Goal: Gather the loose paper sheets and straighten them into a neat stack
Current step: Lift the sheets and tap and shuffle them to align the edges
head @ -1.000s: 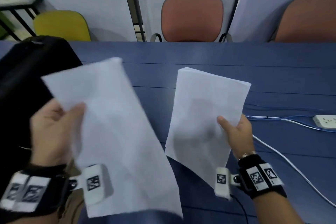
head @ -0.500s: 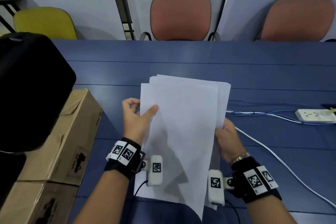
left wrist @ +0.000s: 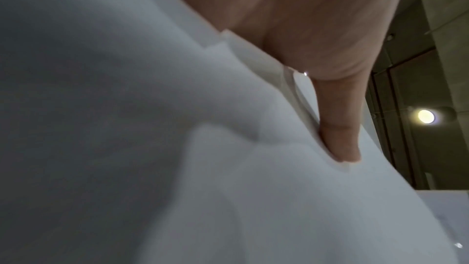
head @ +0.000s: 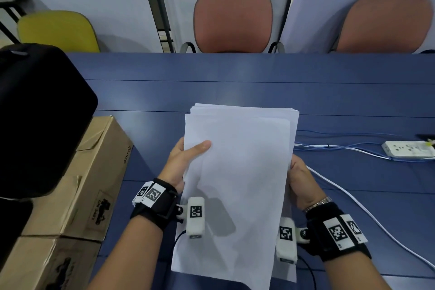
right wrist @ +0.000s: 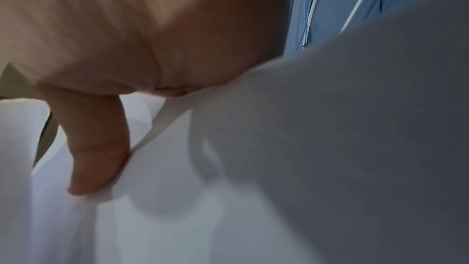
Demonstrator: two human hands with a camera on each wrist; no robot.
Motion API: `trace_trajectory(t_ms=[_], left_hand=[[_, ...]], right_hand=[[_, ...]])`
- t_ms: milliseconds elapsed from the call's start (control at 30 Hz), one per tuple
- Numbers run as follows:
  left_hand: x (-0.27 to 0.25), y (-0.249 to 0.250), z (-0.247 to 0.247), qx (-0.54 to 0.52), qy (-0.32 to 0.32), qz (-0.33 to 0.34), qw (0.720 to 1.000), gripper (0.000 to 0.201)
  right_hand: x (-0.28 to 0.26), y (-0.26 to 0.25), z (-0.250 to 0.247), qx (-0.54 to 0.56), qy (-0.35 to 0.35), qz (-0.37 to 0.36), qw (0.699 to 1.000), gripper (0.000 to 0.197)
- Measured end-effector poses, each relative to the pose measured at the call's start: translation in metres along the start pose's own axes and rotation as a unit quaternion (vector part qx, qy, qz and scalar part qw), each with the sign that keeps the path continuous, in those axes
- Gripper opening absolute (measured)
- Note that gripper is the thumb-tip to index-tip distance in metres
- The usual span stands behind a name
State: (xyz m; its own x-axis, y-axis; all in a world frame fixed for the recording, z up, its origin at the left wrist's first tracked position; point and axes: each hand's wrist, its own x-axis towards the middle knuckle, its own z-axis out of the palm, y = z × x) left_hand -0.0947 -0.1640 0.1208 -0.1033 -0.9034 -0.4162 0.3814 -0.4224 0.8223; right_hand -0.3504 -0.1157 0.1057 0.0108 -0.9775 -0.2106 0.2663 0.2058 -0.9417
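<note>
In the centre of the head view both hands hold a sheaf of white paper sheets [head: 237, 172] above the blue table [head: 235, 73]. The left hand [head: 181, 165] comes in from the lower left, its forearm slanting up toward the middle of the frame. Its thumb lies flat across the top sheet near the left edge, pointing right, while the other fingers go behind the paper out of sight, so it pinches the sheaf at that edge. The left wrist view shows the same thumb pressed into the top sheet [left wrist: 228, 188], with several sheet edges fanned beside it.

The right hand [head: 301, 183] comes in from the lower right and grasps the right edge of the sheaf. Only its back and knuckles show in the head view. The right wrist view shows its thumb [right wrist: 96, 148] lying on the paper [right wrist: 304, 148], with separate sheet edges next to it.

The sheets are not aligned: at the top of the sheaf several edges step past one another, and the top sheet sits lower and slightly to the left of those behind it. The lower end hangs toward the bottom of the frame, covering part of both wrist cameras.

Cardboard boxes [head: 77, 183] stand at lower left and a white power strip [head: 409, 148] lies at the right.
</note>
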Motion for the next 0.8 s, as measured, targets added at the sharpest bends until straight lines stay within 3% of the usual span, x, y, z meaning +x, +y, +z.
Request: trace_trajectory(t_ms=[67,167,233,300,400,533,700,800], left_hand=[[-0.002,0.003,0.002,0.020,-0.010,0.002,1.000,0.043],[-0.004,0.006,0.009,0.060,0.040,0.065,0.995,0.028],[-0.004,0.007,0.015,0.071,0.081,0.112,0.988,0.018],[-0.007,0.008,0.022,0.079,0.102,0.159,0.979,0.014],[-0.016,0.009,0.029,0.086,0.102,0.222,0.966,0.016],[-0.026,0.010,0.027,0.073,0.083,0.295,0.949,0.005],[-0.021,-0.006,0.012,0.092,0.058,0.265,0.958,0.017],[-0.016,-0.019,-0.001,0.105,0.032,0.219,0.970,0.048]], right_hand=[[-0.001,-0.002,0.000,0.002,0.014,0.004,1.000,0.033],[-0.003,-0.006,0.000,0.056,0.021,0.028,0.998,0.029],[-0.008,-0.009,0.000,0.097,0.015,0.048,0.994,0.053],[-0.010,-0.011,0.007,0.045,0.019,0.008,0.999,0.053],[-0.015,-0.011,0.020,-0.047,0.102,-0.080,0.990,0.039],[-0.022,-0.013,0.024,-0.074,0.147,-0.183,0.969,0.034],[-0.022,0.001,0.020,-0.081,0.135,-0.171,0.973,0.042],[-0.018,0.012,0.020,-0.059,0.136,-0.146,0.978,0.042]])
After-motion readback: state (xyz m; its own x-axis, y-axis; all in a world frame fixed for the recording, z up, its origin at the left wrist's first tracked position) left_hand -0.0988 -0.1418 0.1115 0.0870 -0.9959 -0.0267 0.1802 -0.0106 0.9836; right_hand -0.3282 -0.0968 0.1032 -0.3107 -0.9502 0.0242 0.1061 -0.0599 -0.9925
